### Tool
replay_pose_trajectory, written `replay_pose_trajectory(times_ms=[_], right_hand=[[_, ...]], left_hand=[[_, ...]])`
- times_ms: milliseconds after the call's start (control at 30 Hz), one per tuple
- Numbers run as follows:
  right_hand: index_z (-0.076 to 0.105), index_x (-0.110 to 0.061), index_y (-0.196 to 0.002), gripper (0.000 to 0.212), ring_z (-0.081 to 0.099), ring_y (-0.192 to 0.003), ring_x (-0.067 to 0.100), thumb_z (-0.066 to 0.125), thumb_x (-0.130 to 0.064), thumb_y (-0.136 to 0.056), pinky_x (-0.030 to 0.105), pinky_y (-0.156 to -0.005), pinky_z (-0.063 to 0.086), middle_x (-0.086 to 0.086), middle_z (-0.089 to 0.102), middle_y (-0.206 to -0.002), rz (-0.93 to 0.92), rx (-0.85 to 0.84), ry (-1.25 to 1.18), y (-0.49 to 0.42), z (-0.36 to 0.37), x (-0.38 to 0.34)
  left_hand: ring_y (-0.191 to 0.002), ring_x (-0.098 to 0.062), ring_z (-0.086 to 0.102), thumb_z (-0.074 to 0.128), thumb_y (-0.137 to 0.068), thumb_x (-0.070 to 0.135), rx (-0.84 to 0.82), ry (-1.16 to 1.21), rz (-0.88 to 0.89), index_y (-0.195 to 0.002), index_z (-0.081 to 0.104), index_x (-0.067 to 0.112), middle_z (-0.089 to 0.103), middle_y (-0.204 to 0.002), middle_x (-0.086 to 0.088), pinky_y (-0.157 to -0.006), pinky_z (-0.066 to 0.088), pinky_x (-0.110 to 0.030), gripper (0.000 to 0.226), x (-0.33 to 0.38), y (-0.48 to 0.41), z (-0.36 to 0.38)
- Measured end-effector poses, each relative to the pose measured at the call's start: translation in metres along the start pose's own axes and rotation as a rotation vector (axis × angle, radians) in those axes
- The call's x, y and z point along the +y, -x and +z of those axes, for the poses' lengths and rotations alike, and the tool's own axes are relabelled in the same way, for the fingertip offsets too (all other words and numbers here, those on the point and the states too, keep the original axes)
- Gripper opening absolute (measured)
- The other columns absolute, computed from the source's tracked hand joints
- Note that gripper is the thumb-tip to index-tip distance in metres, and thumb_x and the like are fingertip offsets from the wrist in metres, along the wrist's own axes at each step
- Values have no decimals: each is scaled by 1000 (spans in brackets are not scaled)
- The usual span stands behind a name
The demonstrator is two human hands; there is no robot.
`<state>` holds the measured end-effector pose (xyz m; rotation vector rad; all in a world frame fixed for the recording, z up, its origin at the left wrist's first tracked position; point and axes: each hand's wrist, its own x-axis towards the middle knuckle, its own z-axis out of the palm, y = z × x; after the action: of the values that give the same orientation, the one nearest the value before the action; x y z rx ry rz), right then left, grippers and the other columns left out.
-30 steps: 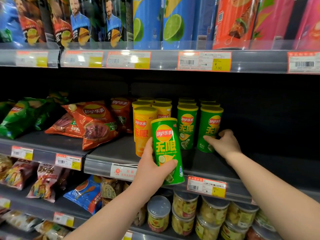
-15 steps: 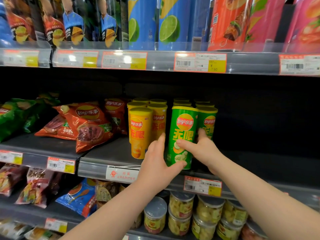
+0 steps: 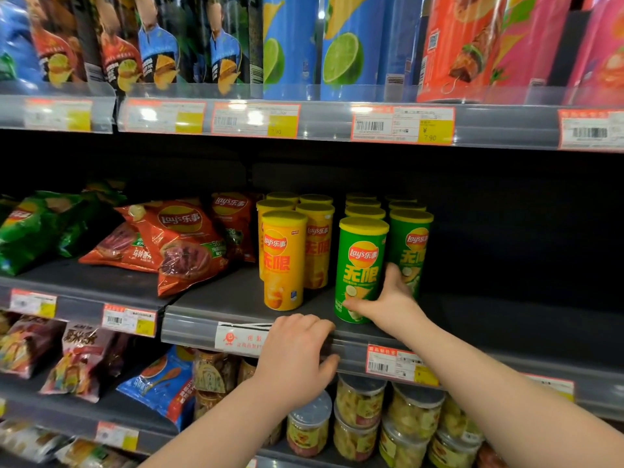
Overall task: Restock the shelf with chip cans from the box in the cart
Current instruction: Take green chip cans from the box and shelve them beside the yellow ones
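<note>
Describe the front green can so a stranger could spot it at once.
Find the middle shelf, chip bags on its left. Right of the yellow cans stand green ones. Take the front green can, nearest the shelf edge, its base held by the right hand.

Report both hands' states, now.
Left hand: fingers curled over the shelf rail, gripping it.
Right hand: holding the green can near its base.

Right of the green cans (image 3: 363,261) the shelf (image 3: 506,319) lies bare and open, while yellow cans (image 3: 283,261) and chip bags (image 3: 182,244) crowd its left.
</note>
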<state>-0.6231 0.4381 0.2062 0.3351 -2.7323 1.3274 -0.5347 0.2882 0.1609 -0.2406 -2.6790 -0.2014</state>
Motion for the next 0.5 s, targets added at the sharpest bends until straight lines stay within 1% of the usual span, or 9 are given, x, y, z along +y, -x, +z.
replay_pose_trajectory(times_ms=[67, 167, 267, 367, 500], right_hand=[[30, -18, -134, 82, 45, -125, 24, 80, -29, -72, 39, -100, 39, 4, 45, -138, 11, 3, 1, -1, 0, 0], [31, -19, -135, 81, 46, -125, 25, 80, -29, -72, 40, -100, 40, 4, 46, -138, 26, -11, 6, -5, -2, 1], [35, -19, -133, 77, 47, -124, 25, 80, -28, -72, 39, -100, 41, 4, 48, -136, 27, -3, 19, -8, -3, 2], [35, -19, -134, 77, 47, -125, 25, 80, -27, -72, 41, -101, 42, 3, 48, -137, 36, 1, 32, -10, -4, 3], [36, -19, -133, 76, 47, -126, 26, 80, -27, -72, 42, -101, 42, 4, 48, -138, 46, -1, 36, -13, -3, 2]], left_hand=[[-115, -12, 47, 46, -88, 48, 8, 0, -3, -127, 51, 28, 55, -121, 11, -98, 31, -27, 44, 0, 0, 1], [-116, -10, 46, 47, -89, 48, 8, 8, -6, -128, 50, 29, 54, -122, 12, -99, 30, -26, 44, 0, -1, 1], [-116, -12, 47, 48, -88, 47, 19, 26, -18, -126, 52, 29, 56, -121, 12, -98, 30, -27, 43, 0, -1, 3], [-115, -13, 49, 47, -86, 47, 23, 36, -12, -125, 54, 28, 57, -119, 11, -97, 31, -27, 44, 1, 0, 3], [-117, -12, 46, 47, -89, 46, 19, 43, -8, -128, 50, 28, 55, -122, 12, -99, 29, -26, 43, 0, 1, 1]])
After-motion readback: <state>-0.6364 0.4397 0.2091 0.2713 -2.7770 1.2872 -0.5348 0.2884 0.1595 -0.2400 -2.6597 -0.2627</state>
